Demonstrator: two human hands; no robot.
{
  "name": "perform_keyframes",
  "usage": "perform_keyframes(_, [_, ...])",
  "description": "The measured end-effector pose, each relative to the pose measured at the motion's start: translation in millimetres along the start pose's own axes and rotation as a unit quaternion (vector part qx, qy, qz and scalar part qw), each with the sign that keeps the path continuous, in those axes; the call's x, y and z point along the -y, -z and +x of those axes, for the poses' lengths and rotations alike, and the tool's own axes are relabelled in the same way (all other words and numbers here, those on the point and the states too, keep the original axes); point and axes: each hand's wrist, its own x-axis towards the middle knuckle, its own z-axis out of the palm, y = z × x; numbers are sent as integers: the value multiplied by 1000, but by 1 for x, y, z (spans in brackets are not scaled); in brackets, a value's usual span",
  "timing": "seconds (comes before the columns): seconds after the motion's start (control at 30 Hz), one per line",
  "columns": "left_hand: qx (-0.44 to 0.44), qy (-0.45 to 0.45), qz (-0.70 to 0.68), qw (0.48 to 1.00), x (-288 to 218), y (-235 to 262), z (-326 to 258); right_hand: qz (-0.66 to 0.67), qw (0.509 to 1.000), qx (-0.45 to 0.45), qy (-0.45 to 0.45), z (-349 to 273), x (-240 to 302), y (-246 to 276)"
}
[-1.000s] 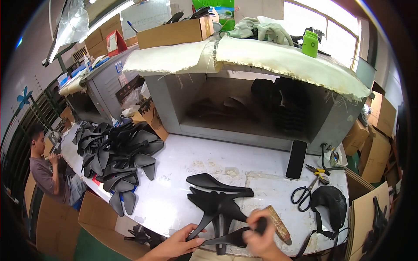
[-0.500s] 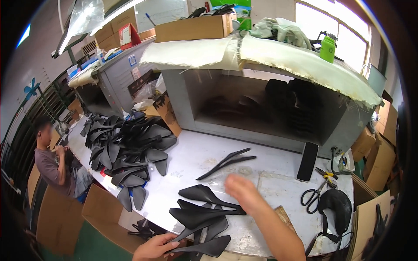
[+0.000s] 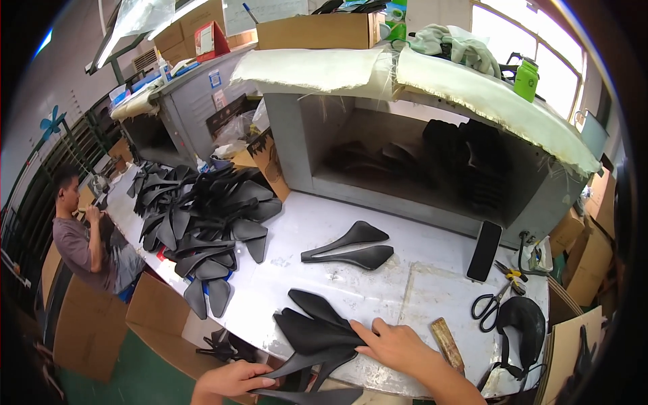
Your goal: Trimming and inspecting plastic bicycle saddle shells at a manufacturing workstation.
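Observation:
At the near table edge lies a cluster of black, leaf-shaped forked pieces (image 3: 312, 334), overlapping one another. My left hand (image 3: 234, 379) pinches one of these pieces, whose blade (image 3: 317, 395) reaches past the lower picture edge. My right hand (image 3: 388, 344) has its fingers closed on the narrow ends of the cluster; its palm side is hidden. Beyond the hands, a separate black forked piece (image 3: 368, 257) lies on the table with its two blades spread to the right. A large heap of similar black pieces (image 3: 202, 216) fills the table's left part.
A grey open-fronted box (image 3: 287, 145) stands at the back, dark pieces inside. To the right lie a phone (image 3: 484, 251), pliers (image 3: 511, 271), scissors (image 3: 487, 310) and a black mask-like item (image 3: 523, 331). A worn strip (image 3: 448, 344) lies beside my right forearm. A seated person (image 3: 88, 236) is far left.
My right hand has come down and closed on the cluster's narrow ends. The separate forked piece now lies with its blades flat and spread, where it showed thin edges before. The view has shifted slightly.

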Motion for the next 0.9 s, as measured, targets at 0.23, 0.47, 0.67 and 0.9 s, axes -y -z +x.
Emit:
perform_keyframes(0.23, [-36,33,7,999,1,51,-47,216,935,-233,-156,-52,-55,33])
perform_keyframes(0.47, [-79,-14,-68,994,-1,49,-38,636,709,-191,-237,-11,-19,39])
perform_keyframes(0.67, [-88,-15,-121,989,9,43,-42,145,982,-95,-76,38,18,14])
perform_keyframes(0.9, [-36,-65,-75,994,5,40,-50,-36,975,-219,23,17,26,-5])
